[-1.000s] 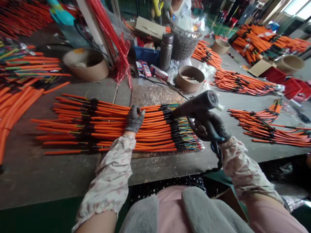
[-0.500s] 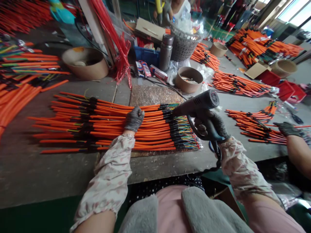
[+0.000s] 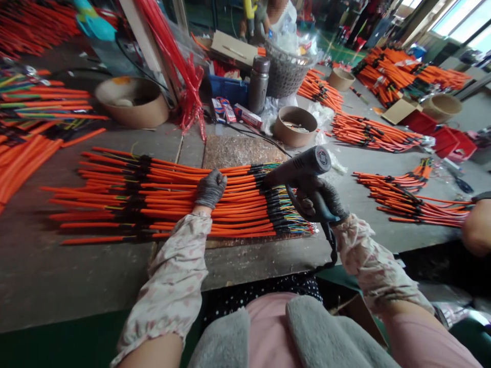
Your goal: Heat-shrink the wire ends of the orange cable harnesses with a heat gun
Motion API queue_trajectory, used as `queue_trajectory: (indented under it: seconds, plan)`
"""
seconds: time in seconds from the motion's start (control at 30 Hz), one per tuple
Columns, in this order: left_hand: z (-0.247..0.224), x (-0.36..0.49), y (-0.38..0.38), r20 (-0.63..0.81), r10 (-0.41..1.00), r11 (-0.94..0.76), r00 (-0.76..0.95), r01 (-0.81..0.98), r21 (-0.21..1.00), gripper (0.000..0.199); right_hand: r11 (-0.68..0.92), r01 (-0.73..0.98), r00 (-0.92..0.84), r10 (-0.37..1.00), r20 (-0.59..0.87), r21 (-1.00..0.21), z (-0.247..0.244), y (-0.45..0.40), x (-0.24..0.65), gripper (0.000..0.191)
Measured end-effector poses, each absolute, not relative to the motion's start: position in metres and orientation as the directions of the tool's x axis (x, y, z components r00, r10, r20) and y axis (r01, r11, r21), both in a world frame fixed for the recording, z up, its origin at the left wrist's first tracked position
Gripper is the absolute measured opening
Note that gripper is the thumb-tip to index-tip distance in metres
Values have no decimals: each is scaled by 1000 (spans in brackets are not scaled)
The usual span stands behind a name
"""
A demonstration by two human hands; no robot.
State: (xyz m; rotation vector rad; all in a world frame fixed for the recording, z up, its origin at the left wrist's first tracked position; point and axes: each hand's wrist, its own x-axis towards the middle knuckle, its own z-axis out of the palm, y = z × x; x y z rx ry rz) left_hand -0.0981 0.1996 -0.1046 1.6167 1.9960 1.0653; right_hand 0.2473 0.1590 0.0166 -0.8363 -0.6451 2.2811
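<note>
Orange cables [image 3: 184, 202] lie side by side across the worktable, with black sleeves near both ends. Thin coloured wires [image 3: 287, 209] fan out at their right end. My left hand [image 3: 210, 189], in a grey glove, is closed on the orange cables near their middle; its fingertips are partly hidden. My right hand [image 3: 322, 199], also gloved, grips a dark heat gun [image 3: 297, 166] by its handle. The gun's nozzle points left, just over the black sleeves [image 3: 274, 204] near the coloured wires. Its cord hangs from the handle toward the table's front edge.
A rough board [image 3: 241, 148] lies partly under the cables. Behind stand cardboard rings [image 3: 295, 128], a metal flask [image 3: 259, 84] and a grey basket [image 3: 287, 66]. More orange cables [image 3: 414, 199] lie at right, near a co-worker's arm [image 3: 477, 227].
My right hand has moved the heat gun left, further over the black sleeves. My left hand keeps its place on the cables. The co-worker's hand at right has mostly left view.
</note>
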Motion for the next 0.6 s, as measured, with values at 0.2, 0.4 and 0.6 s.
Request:
queue_trajectory:
  seconds: [0.2,0.4,0.6]
  plan:
    - [-106,-99,200,178,942,67,-284,679,731,33,-709,-359,-643,660,-389,-607,16,157,241,38]
    - [-106,-99,201,181,945,53,-274,670,740,32,-685,-342,-643,670,-371,-643,16,162,229,37]
    - [-108,-100,201,194,946,35,-261,674,738,29,-710,-329,-633,656,-412,-623,22,166,221,43]
